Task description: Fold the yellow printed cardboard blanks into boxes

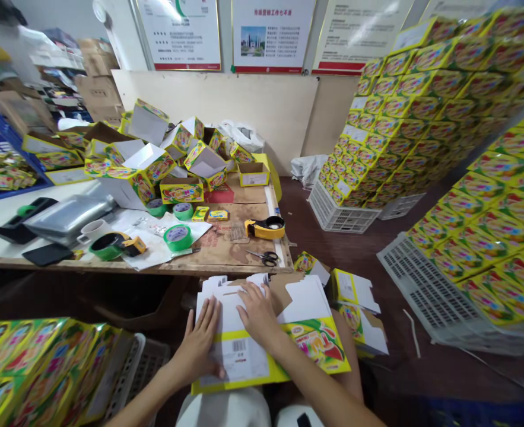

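Note:
A flat, unfolded yellow carton blank (244, 356) with a white inner face and a barcode lies across my lap. My left hand (202, 341) rests flat on its left part, fingers stretched out and slightly apart. My right hand (257, 314) presses on the upper white flaps, fingers curved down onto the card. Neither hand grips anything. More flat carton blanks (355, 296) lie on the floor just to the right of my knees.
A brown worktable (226, 261) ahead carries folded yellow boxes (155, 160), green tape rolls (178, 236), a yellow tape dispenser (266, 227) and scissors (265, 257). Tall stacks of finished boxes on white crates (422, 290) fill the right. More boxes (34, 367) sit at bottom left.

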### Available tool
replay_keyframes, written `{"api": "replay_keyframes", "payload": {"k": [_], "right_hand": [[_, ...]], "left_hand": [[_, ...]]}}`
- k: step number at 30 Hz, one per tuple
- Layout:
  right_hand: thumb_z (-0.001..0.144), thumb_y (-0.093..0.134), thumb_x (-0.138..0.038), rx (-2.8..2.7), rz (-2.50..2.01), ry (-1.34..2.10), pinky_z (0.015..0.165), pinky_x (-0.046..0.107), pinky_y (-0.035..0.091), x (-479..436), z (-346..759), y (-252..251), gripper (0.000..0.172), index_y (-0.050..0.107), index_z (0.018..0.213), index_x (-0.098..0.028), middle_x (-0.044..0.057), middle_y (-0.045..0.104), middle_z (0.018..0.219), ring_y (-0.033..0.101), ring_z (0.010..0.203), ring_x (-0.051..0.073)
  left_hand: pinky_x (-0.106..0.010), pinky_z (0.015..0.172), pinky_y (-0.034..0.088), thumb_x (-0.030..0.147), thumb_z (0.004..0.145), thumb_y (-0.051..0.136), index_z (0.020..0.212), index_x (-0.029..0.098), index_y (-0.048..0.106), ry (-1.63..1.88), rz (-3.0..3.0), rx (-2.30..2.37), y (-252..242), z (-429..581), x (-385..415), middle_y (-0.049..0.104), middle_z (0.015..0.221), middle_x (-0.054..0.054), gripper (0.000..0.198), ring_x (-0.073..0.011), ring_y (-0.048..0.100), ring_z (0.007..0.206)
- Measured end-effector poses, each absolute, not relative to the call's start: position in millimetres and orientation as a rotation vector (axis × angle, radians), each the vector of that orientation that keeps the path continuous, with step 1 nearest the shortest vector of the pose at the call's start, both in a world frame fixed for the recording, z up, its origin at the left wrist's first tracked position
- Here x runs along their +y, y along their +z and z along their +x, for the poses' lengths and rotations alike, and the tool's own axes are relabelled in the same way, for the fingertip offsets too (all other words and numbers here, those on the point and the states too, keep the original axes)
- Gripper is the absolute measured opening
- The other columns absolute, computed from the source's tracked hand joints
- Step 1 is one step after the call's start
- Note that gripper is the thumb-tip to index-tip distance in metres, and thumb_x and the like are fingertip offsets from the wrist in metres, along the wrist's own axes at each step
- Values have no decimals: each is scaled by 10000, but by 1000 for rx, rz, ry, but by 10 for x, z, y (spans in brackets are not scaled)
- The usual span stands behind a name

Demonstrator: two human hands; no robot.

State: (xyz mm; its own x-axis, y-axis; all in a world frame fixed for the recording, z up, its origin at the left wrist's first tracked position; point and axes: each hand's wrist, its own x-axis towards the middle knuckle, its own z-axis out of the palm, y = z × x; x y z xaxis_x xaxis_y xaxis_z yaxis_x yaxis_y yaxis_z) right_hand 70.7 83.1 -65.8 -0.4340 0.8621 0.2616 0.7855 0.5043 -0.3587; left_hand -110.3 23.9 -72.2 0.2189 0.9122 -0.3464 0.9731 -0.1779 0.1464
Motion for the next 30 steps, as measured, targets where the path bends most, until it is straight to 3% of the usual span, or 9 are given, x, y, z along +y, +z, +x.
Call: {"api": "replay_keyframes", "payload": {"k": [7,15,21,24,27,29,30], "right_hand": [[899,499,-287,-2309,-1345,179,1073,433,199,805,690,-727,259,561,1131,-189,94,571,1264,436,1238,213],[860,541,-332,-2333,-1469,65,982,472,288,688,696,-320,176,584,874,-162,96,610,955,513,966,247],[825,616,-360,-2342,-1507,96,952,482,291,392,846,-175,195,592,911,-186,71,591,931,501,942,252],[813,639,-335,-2296,-1478,132,934,470,295,262,906,-203,227,594,1001,-216,54,589,949,505,948,250],[836,612,-289,-2250,-1389,139,940,466,273,87,942,-302,287,558,1114,-245,39,606,942,521,940,242],[842,604,-291,-2225,-1304,163,928,446,272,-53,940,-353,295,540,1128,-263,22,618,926,536,906,231],[852,590,-297,-2206,-1255,182,912,430,279,-119,931,-353,262,540,1107,-266,13,622,911,543,876,222]], "left_hand": [[-571,1091,-68,545,545,661,1472,60,-12,-130,2211,1722,-814,-1156,219,-93,1521,-185,1245,-316,-98,1413],[-556,1101,-63,393,502,743,1477,124,-49,-117,2323,1752,-792,-1042,83,-30,1536,-179,1285,-315,-86,1414],[-592,1101,-1,310,528,783,1403,197,-293,36,2360,1748,-868,-1002,-88,20,1540,-180,1391,-347,-34,1412],[-608,1099,39,353,620,763,1406,239,-292,380,2324,1639,-887,-1091,-129,-33,1543,-176,1320,-362,-22,1410],[-551,1129,82,557,810,530,1446,233,-213,807,1974,1540,-770,-1247,-26,-147,1540,-117,1029,-314,-60,1417],[-504,1140,135,643,878,250,1463,225,-166,899,1664,1484,-617,-1333,116,-77,1556,-80,830,-260,-19,1427],[-483,1135,185,645,886,121,1478,226,-106,888,1562,1456,-531,-1356,191,31,1561,-78,760,-239,58,1429]]}}
